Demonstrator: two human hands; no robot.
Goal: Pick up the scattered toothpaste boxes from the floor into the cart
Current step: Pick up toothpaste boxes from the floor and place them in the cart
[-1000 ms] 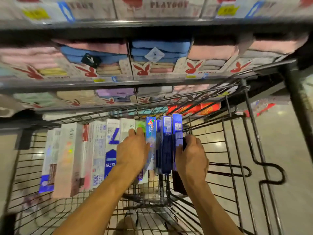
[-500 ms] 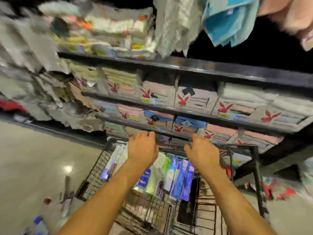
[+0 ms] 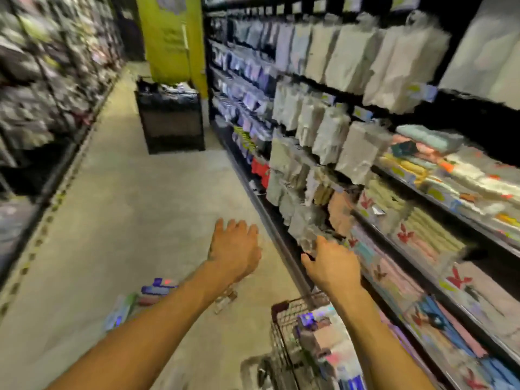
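Head view | left hand (image 3: 235, 250) and right hand (image 3: 332, 267): both empty, fingers loose | toothpaste boxes (image 3: 157, 285): blurred, on floor (image 3: 126, 206) left of cart (image 3: 281, 308), others inside it | advice: crouch low, gather several lengthwise, set them beside those inside

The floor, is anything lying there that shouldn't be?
Yes. A few toothpaste boxes lie scattered on the floor just left of the cart, pointing different ways instead of sitting on a shelf. The picture is blurred, so their number is hard to tell.
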